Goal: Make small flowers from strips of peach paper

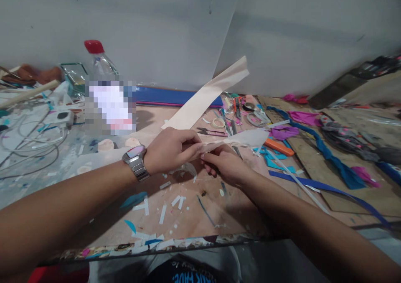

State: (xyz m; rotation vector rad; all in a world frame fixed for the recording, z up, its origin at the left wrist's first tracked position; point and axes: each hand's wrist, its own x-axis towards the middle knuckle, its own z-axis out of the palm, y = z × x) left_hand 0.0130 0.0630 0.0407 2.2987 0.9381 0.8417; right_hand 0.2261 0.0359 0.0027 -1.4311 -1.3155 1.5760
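Observation:
My left hand (173, 149), with a metal watch (137, 162) on its wrist, pinches the near end of a thin whitish translucent strip (247, 138). Close against it, my right hand (227, 164) pinches the same strip from below. The strip fans out to the right, past my right hand. Behind my left hand a long cream strip (206, 97) slants up toward the wall. Small dark-bladed snips (213, 132) lie just beyond my fingers, beside a roll of tape (218, 123).
A red-capped bottle (105, 67) stands at the back left, near a white power strip (62, 118) with cables. An orange cutter (279, 146), blue strips (332, 187), a wooden board (338, 203) and pink scraps lie right. Paper bits litter the table (194, 216).

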